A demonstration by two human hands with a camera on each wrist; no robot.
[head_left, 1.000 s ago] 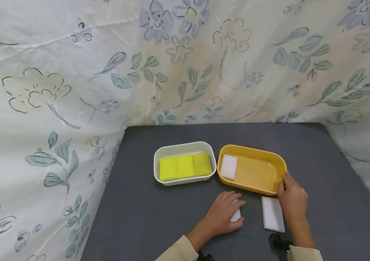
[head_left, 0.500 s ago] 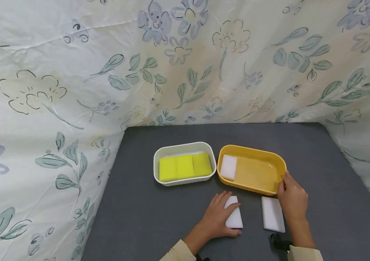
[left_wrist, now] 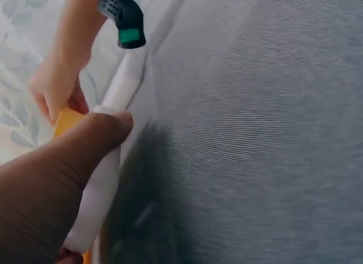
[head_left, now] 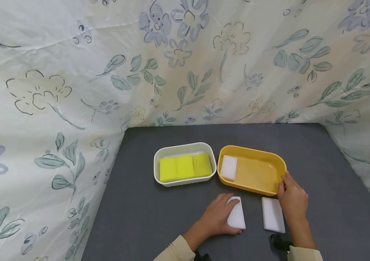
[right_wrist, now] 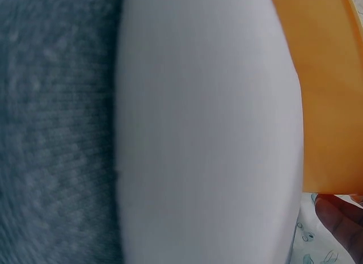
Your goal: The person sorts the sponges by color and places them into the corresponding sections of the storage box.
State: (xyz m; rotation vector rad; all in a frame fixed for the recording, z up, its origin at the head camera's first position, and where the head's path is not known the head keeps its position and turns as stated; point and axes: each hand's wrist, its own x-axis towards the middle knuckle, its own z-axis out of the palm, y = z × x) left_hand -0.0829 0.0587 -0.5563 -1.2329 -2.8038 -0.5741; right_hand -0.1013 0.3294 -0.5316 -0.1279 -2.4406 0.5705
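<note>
In the head view my left hand (head_left: 216,216) grips a white block (head_left: 236,214) in front of the yellow tray (head_left: 258,170), thumb at its near end and fingers at its far end. The left wrist view shows the thumb of my left hand (left_wrist: 62,162) against one end of that white block (left_wrist: 99,198). My right hand (head_left: 292,199) pinches the tray's right end near its front corner. Another white block (head_left: 273,214) lies just left of my right wrist; it fills much of the right wrist view. A smaller-looking white block (head_left: 229,167) lies in the tray's left end.
A white tray (head_left: 185,181) holding three yellow blocks (head_left: 185,166) in a row stands left of the yellow tray, close to it. Flowered cloth (head_left: 178,79) rises behind and at both sides of the dark table surface (head_left: 132,203).
My left hand has shifted slightly left and down, and its fingers have closed around the white block, more of which now shows. My right hand and both trays have stayed in place.
</note>
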